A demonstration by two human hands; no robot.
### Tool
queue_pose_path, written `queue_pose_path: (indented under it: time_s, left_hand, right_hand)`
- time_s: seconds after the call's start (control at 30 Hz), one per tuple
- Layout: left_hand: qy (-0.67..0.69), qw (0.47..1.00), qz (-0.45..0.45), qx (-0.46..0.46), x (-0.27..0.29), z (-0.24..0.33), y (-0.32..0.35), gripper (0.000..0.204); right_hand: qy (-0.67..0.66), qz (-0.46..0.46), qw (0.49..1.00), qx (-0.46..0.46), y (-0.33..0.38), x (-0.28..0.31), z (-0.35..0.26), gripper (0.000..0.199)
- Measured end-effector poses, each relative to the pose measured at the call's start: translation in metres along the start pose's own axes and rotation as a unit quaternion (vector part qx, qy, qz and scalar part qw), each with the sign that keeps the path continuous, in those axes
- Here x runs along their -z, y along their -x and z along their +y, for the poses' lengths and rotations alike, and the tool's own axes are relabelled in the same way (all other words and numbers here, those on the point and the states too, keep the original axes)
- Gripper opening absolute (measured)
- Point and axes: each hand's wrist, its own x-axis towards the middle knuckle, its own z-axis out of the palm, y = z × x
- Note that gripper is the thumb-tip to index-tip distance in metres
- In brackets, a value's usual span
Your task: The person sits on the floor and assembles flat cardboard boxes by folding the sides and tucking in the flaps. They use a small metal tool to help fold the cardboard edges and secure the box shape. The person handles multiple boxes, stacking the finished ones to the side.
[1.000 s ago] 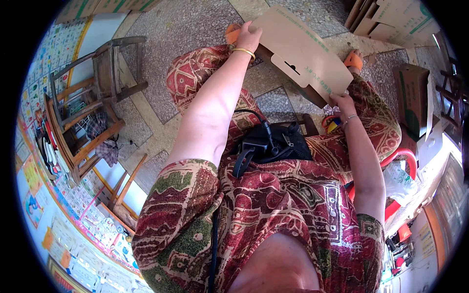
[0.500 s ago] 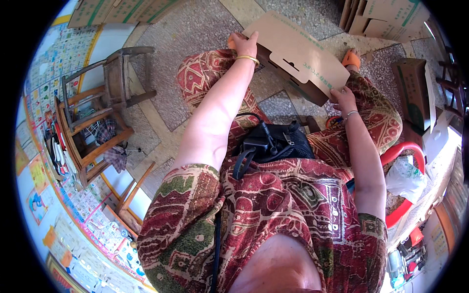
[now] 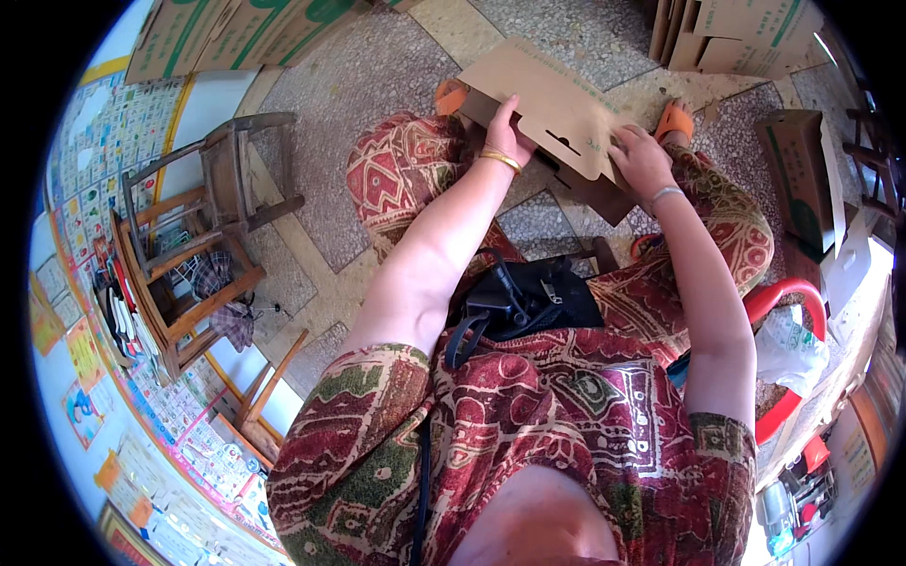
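A brown cardboard box [image 3: 557, 90] with green print is held between my knees, over the floor. Its lid has a tongue flap with a dark slot, facing me. My left hand [image 3: 510, 140] grips the near edge left of the flap, thumb on top and the other fingers mostly hidden. At the right end, my right hand [image 3: 645, 160] has bent fingers over the lid's edge beside the flap; its thumb is hidden. A gold bangle circles my left wrist, a silvery one my right. Below the box, a black bag [image 3: 533, 292] rests at my waist.
Flattened cardboard [image 3: 255, 33] stands at the far left, with more stacked cardboard [image 3: 741, 38] at the far right. An open box [image 3: 802, 179] is on the right, above a red-rimmed round container [image 3: 788, 377] holding a white plastic bag. A wooden chair [image 3: 222, 174] stands on the left.
Both hands have moved inward along the box, from its ends to either side of the flap. In the picture, the box sits slightly lower.
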Motion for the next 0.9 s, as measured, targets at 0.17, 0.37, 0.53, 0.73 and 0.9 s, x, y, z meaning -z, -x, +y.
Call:
queue_pose_path:
  time_s: [0.17,0.37,0.53,0.73,0.9]
  left_hand:
    - [0.036,0.995,-0.087,0.020,-0.033,-0.010,0.014,0.062]
    - [0.033,0.993,-0.108,0.044,-0.048,-0.019,0.036,0.067]
    - [0.012,0.997,-0.061,0.036,-0.056,-0.023,0.048,0.060]
    - [0.033,0.994,-0.082,0.070,-0.049,-0.027,0.044,0.061]
    - [0.004,0.992,-0.089,0.094,-0.051,-0.027,0.047,0.064]
  right_hand:
    - [0.028,-0.023,0.999,-0.015,-0.023,-0.001,-0.002,0.032]
    - [-0.139,-0.041,0.989,-0.023,-0.019,0.000,0.011,0.037]
    - [-0.085,-0.021,0.996,0.018,-0.009,0.000,0.000,0.049]
    - [-0.290,-0.057,0.952,-0.085,-0.008,0.005,-0.015,0.054]
    - [-0.244,-0.033,0.957,-0.153,-0.006,0.002,-0.018,0.044]
